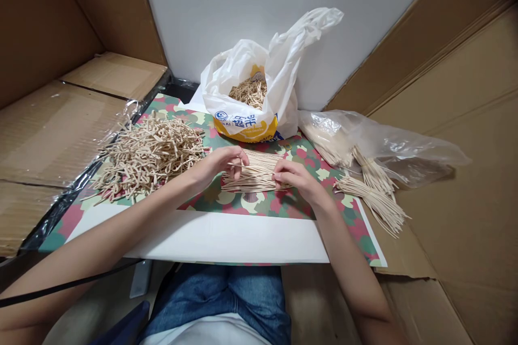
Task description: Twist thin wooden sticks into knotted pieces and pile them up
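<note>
Thin pale sticks [259, 171], looking like rattan or reed, lie side by side in a flat layer on the camouflage-patterned sheet. My left hand [227, 160] is over the layer's left end, its fingers curled around what looks like one thin stick. At the right end, my right hand [297, 177] has thumb and fingers pinched together on the stick ends. Left of my hands spreads a tangled heap of short, bent stick pieces [151, 156]. Exactly how many sticks each hand grips cannot be made out.
Behind my hands stands a white plastic bag [283, 75] holding more short pieces [251, 91]. To the right lie tied stick bundles [374, 199] and a clear plastic bag [376, 137]. Cardboard [457, 172] walls both sides. A white strip [230, 234] runs along the front edge.
</note>
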Motion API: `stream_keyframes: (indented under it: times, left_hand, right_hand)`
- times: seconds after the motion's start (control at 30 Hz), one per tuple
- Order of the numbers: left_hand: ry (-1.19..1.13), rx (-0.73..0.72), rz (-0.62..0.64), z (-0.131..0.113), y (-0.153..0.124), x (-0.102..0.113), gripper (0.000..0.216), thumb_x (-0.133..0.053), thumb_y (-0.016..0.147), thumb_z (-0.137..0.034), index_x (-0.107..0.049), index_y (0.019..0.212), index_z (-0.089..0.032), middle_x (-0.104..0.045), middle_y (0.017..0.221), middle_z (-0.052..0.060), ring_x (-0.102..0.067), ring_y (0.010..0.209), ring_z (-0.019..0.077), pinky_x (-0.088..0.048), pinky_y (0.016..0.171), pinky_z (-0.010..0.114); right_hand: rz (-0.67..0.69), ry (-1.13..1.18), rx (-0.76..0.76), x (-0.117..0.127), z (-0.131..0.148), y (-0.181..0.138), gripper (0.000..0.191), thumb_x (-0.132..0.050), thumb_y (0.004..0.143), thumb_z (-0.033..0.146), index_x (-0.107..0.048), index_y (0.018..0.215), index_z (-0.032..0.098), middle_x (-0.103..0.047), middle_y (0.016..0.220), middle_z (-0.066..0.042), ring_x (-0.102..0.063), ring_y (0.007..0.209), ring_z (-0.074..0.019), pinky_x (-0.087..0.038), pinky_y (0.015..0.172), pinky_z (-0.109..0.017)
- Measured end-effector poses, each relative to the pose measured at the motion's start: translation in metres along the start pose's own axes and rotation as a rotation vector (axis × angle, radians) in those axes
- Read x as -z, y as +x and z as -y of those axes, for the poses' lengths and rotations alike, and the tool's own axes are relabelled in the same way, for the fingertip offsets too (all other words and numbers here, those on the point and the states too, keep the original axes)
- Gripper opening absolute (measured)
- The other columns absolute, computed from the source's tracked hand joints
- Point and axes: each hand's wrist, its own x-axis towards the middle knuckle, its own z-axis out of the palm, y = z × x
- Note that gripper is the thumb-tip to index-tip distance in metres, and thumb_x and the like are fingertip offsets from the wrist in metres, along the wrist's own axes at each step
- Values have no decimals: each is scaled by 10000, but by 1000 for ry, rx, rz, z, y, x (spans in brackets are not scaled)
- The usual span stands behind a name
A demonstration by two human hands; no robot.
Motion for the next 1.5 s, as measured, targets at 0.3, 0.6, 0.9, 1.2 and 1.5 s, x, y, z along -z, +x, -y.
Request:
stream_keyframes:
  times: [0.3,0.6,0.9,1.2,1.5]
  left_hand:
    - [-4,121,269,3,0,2,127,-533,715,-244,-579,641,-152,-530,625,14,-463,597,119,-371,580,236]
    - [-126,145,235,5,0,0,114,-576,700,-254,-635,704,-157,-558,696,29,-499,663,132,-393,612,236]
    - [-142,197,280,6,-1,-1,93,-602,731,-217,-647,716,-137,-591,736,20,-513,664,97,-360,605,206]
    - [-265,120,312,9,0,-6,136,-613,753,-252,-619,777,-118,-614,753,67,-580,726,159,-422,677,277]
    - [-242,-8,205,23,1,-13,201,-590,794,-247,-565,964,-144,-629,791,37,-600,703,124,-441,662,239]
  right_hand:
    - [152,76,-38,4,-5,2,94,-546,748,233,-514,684,173,-511,565,32,-504,529,-110,-425,515,-233]
    - [265,60,-51,0,-4,0,104,-534,772,270,-522,723,179,-521,637,21,-521,565,-119,-446,526,-240]
    - [110,-166,132,-6,2,0,231,-426,872,353,-567,784,192,-551,813,-17,-523,783,-149,-424,738,-288]
    - [241,-94,141,-21,-5,4,231,-448,862,283,-598,743,154,-576,727,-11,-533,681,-125,-423,666,-248]
    - [203,-50,179,-29,-9,6,264,-445,862,312,-598,739,135,-567,695,-23,-515,650,-118,-420,637,-237]
